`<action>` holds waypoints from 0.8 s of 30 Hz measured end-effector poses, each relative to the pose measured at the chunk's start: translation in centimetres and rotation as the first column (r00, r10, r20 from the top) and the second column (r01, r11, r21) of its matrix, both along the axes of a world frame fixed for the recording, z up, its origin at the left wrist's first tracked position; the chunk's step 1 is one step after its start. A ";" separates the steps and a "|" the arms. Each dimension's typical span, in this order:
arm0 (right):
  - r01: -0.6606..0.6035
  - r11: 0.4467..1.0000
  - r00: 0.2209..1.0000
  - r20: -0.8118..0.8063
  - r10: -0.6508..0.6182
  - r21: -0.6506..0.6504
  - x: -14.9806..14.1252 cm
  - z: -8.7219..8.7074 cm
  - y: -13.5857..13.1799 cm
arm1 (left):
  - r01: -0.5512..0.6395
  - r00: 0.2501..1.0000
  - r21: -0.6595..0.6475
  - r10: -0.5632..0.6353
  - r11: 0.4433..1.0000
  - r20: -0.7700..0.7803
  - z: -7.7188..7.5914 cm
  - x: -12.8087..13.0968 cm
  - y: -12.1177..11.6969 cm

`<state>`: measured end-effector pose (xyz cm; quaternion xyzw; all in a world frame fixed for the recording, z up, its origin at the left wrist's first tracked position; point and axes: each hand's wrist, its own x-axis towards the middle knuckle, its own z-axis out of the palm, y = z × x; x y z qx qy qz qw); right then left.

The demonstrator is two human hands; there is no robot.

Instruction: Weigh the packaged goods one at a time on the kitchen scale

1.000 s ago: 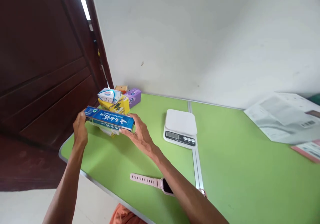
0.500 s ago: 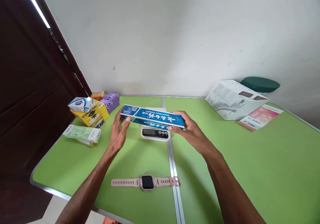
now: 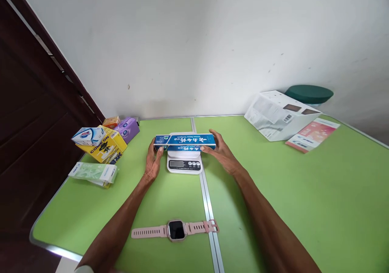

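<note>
A long blue toothpaste box [image 3: 184, 140] lies level across the platform of a white kitchen scale [image 3: 184, 166], its printing upside down to me. Whether it rests on the platform or just above it, I cannot tell. My left hand [image 3: 154, 159] is closed on the box's left end, thumb on the near side. At the right end, my right hand [image 3: 221, 153] grips it the same way. The scale's dark display and buttons face me. Nearer to me, a pink-strapped smartwatch [image 3: 176, 230] lies stretched out flat.
On the left of the green table [image 3: 267, 208] are a yellow box [image 3: 106, 147], a white-blue box [image 3: 88, 136], a purple pack [image 3: 127, 129], an orange box [image 3: 111, 122] and a green packet [image 3: 94, 172]. A white box [image 3: 278, 115], pink packet [image 3: 313, 135] and dark green lid [image 3: 309, 93] sit right.
Both hands have lowered the toothpaste box toward the scale and levelled it. It was tilted before. The camera view has shifted slightly.
</note>
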<state>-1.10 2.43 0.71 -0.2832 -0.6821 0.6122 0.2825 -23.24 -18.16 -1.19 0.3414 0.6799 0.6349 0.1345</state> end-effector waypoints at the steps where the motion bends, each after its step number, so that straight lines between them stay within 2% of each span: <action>1: 0.038 0.999 0.999 -0.030 -0.039 -0.026 -0.2 -0.4 -0.1 | -0.008 1.000 -0.007 0.008 1.000 0.007 -0.1 0.1 0.0; 5: 0.165 0.979 0.973 -0.141 -0.181 -0.119 -0.8 -2.2 -0.9 | -0.018 0.999 -0.018 0.018 1.000 0.037 -0.3 0.2 -0.1; 9: 0.239 0.961 0.941 -0.212 -0.266 -0.142 -1.2 -2.8 -1.9 | -0.019 0.999 0.029 0.018 0.999 0.027 -0.6 0.2 0.0; 15: 0.324 0.946 0.923 -0.207 -0.323 -0.032 -1.2 -2.4 -3.5 | -0.026 0.999 0.053 0.024 0.998 0.034 -1.1 0.1 0.0; 18: 0.320 0.947 0.930 -0.198 -0.309 0.025 -1.1 -2.2 -4.0 | -0.035 0.999 0.055 0.033 0.998 0.036 -1.2 0.0 0.0; 24: 0.339 0.940 0.925 -0.195 -0.325 0.039 -1.1 -2.1 -3.9 | -0.030 0.999 0.065 0.028 0.997 0.037 -1.2 -0.1 -0.2</action>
